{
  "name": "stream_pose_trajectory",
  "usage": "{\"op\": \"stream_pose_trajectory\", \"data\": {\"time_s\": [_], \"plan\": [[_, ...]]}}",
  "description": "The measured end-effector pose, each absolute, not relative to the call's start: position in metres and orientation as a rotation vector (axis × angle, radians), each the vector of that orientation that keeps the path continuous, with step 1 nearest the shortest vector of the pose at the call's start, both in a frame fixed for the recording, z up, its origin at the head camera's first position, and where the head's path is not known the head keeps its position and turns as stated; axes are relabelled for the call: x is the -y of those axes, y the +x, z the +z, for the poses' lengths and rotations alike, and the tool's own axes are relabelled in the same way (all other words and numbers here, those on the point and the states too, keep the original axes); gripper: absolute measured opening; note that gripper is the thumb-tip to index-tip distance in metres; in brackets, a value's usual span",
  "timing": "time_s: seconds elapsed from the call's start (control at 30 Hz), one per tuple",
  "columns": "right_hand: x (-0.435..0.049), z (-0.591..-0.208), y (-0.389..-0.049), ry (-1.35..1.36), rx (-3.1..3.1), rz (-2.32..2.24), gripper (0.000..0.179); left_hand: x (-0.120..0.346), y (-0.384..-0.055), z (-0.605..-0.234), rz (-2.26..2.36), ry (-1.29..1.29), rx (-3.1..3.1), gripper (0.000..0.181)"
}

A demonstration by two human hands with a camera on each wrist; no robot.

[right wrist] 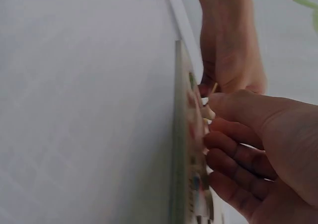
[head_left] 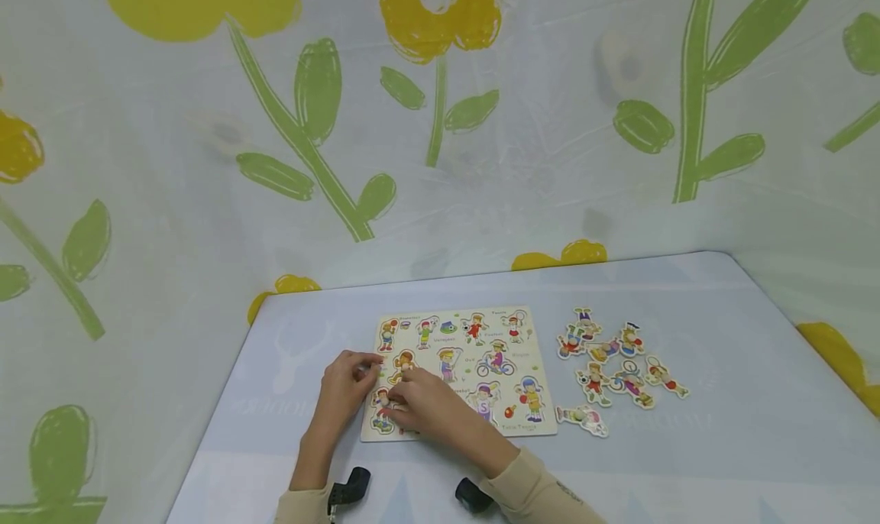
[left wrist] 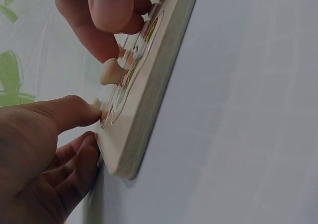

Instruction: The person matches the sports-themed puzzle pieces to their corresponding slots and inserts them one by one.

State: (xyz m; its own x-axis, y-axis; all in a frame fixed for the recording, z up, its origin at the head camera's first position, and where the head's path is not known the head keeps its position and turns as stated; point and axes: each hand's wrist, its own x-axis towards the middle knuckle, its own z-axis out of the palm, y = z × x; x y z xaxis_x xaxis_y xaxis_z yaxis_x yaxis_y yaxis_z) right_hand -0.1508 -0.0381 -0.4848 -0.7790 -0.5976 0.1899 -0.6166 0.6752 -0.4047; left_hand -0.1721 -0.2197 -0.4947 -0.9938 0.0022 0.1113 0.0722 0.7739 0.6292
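Note:
A pale wooden peg puzzle board [head_left: 459, 423] with cartoon sports children lies on the table. At its left edge, my left hand [head_left: 341, 386] grips the board, with the thumb on top and the fingers bent by the side, as the left wrist view shows. Over the lower left of the board, my right hand [head_left: 429, 408] pinches a small puzzle piece, mostly hidden by the fingers; a thin edge [right wrist: 214, 88] shows by the thumb. A skating-child picture [head_left: 382, 413] lies beside the right fingertips. In the left wrist view, a round wooden knob [left wrist: 112, 71] stands just below them.
Several loose puzzle pieces lie right of the board, such as a footballer [head_left: 594, 383] and a tennis player [head_left: 665, 376]. One piece [head_left: 582, 419] lies close to the board's right corner. A flower-patterned curtain [head_left: 522, 195] hangs behind the table [head_left: 687, 463].

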Motion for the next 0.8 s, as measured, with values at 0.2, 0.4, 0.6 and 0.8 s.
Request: {"op": "stream_pose_trajectory", "data": {"time_s": [0.2,0.4,0.6,0.8], "plan": [[0.025,-0.477,-0.149,1.079,2.938,0.833,0.026,0.219,-0.172,-0.495,-1.016,-0.054,2.862,0.016],[0.009,-0.475,-0.148,1.112,2.906,0.888,0.026,0.219,-0.172,-0.494,-1.017,-0.051,2.861,0.016],[-0.011,-0.472,-0.153,1.077,2.889,0.885,0.027,0.219,-0.171,-0.495,-1.022,-0.053,2.859,0.017],[-0.040,-0.464,-0.160,0.941,2.938,0.912,0.029,0.219,-0.173,-0.497,-1.029,-0.069,2.842,0.017]]}}
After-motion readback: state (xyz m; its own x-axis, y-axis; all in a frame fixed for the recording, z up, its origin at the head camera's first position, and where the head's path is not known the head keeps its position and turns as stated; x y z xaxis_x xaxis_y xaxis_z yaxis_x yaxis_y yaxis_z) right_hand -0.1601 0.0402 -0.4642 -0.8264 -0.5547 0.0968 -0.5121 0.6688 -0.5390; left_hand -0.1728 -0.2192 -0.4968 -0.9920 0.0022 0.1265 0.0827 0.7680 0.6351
